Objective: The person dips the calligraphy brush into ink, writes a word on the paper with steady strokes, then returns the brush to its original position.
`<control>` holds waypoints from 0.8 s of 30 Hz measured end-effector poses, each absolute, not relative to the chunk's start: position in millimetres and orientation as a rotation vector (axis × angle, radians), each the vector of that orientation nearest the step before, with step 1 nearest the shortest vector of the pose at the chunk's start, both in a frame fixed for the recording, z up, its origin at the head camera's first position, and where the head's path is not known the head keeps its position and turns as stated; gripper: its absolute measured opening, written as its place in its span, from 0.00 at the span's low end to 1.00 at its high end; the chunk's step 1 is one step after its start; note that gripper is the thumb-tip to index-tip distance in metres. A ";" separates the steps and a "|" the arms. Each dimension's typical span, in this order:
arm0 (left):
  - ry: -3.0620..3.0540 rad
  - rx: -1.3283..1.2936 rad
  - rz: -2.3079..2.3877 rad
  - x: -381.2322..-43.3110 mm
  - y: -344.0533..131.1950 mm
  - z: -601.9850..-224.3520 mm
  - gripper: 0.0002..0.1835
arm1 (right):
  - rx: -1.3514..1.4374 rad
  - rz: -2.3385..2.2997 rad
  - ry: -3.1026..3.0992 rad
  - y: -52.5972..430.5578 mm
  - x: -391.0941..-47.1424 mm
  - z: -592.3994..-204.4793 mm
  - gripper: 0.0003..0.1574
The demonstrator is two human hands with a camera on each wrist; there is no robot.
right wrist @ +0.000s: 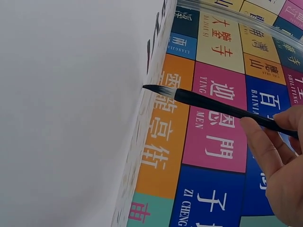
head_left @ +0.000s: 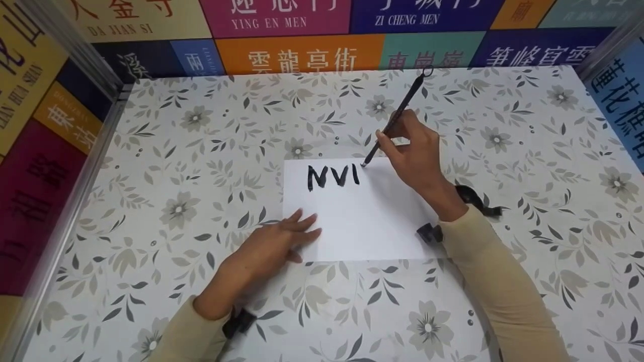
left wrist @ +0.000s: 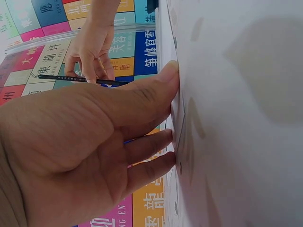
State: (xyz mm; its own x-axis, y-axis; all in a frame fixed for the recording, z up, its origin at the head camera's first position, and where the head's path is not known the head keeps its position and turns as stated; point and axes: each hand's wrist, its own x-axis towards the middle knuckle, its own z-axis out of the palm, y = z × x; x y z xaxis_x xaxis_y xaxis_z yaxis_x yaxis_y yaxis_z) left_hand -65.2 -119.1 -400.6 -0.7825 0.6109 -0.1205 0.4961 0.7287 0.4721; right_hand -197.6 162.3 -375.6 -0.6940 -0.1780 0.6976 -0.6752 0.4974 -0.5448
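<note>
A sheet of white paper (head_left: 372,221) lies on the table, with bold black strokes (head_left: 334,177) reading "NVI" along its upper left. My right hand (head_left: 415,151) pinches a black-handled writing brush (head_left: 397,113), its handle leaning up and to the right. The dark-tipped bristles (right wrist: 160,90) are at the paper just right of the last stroke; whether they touch it I cannot tell. With fingers spread, my left hand (head_left: 276,241) rests on the paper's lower left edge. In the left wrist view, its thumb (left wrist: 163,80) and fingertips meet the surface.
A floral-patterned cover (head_left: 181,211) spreads over the table around the paper. Panels of coloured blocks with lettering (head_left: 302,53) stand behind the table and at both sides. Black wrist devices (head_left: 240,322) are strapped at the cuffs of both sleeves.
</note>
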 end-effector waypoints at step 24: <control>2.642 0.843 0.657 -63.7 -119.8 -399.9 0.30 | 0.814 1.084 -2.252 163.4 -190.1 -369.1 0.11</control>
